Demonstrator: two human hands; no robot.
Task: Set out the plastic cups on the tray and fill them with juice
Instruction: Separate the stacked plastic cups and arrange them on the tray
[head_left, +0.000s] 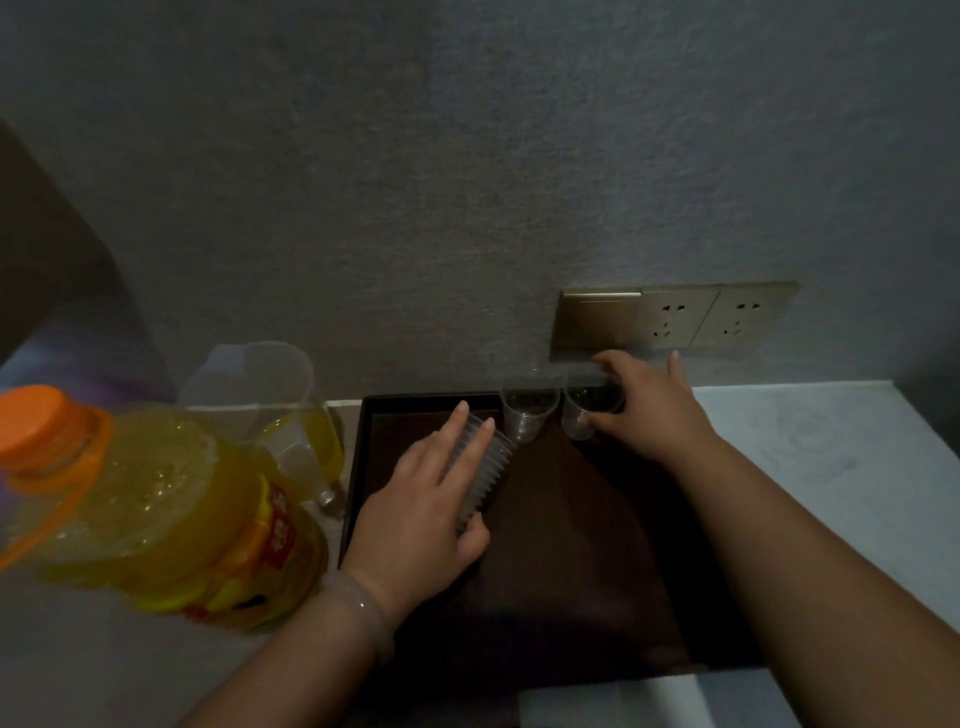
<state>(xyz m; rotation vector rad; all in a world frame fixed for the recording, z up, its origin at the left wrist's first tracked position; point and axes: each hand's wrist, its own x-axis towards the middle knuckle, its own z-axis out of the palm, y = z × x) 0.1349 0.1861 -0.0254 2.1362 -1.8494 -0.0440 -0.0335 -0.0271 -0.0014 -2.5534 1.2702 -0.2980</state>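
Note:
A dark brown tray (571, 571) lies on the counter against the wall. My left hand (421, 509) grips a stack of clear plastic cups (485, 470), held on its side over the tray's left part. One clear cup (527, 413) stands upright at the tray's far edge. Just to its right a second clear cup (584, 413) stands upright, with my right hand (649, 408) closed around it. A big bottle of yellow juice (150, 499) with an orange cap stands to the left of the tray.
A clear pitcher (296, 431) holding some yellow juice stands behind the bottle, left of the tray. A gold switch and socket panel (675, 317) sits on the grey wall just above my right hand. Pale counter (810, 441) extends to the right.

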